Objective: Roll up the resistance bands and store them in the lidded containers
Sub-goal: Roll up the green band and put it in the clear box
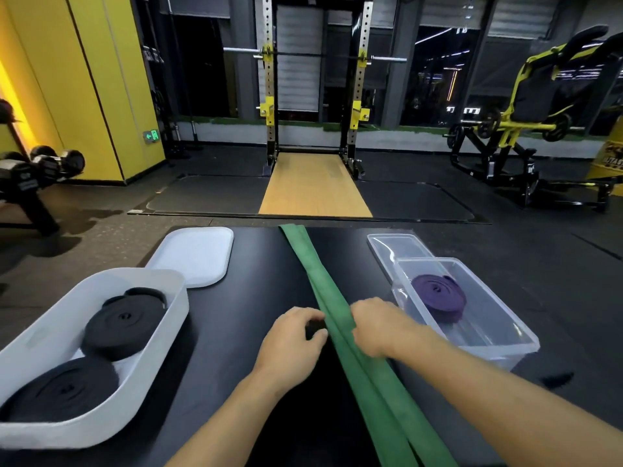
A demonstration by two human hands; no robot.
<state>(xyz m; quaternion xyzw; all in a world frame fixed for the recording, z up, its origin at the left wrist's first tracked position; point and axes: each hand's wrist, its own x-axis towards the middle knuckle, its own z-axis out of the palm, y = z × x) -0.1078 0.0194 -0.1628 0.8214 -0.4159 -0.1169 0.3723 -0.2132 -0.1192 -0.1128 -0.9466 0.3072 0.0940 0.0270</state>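
A long green resistance band [367, 375] lies flat and unrolled along the black table [232, 332], from its far edge toward me. My left hand [291, 342] is at the band's left edge, thumb and curled fingertips meeting on it. My right hand [374, 326] lies over the band from the right with its fingers curled onto it. On the left an open white container [177, 315] holds two rolled black bands [124, 325] [64, 389]. An open clear container [502, 338] on the right holds a rolled purple band [438, 296].
A white lid [195, 254] lies behind the white container. A clear lid [394, 244] lies behind the clear container, partly under it. Beyond the table are a squat rack [313, 96], a dumbbell rack [33, 170] at left and a yellow machine [539, 112] at right.
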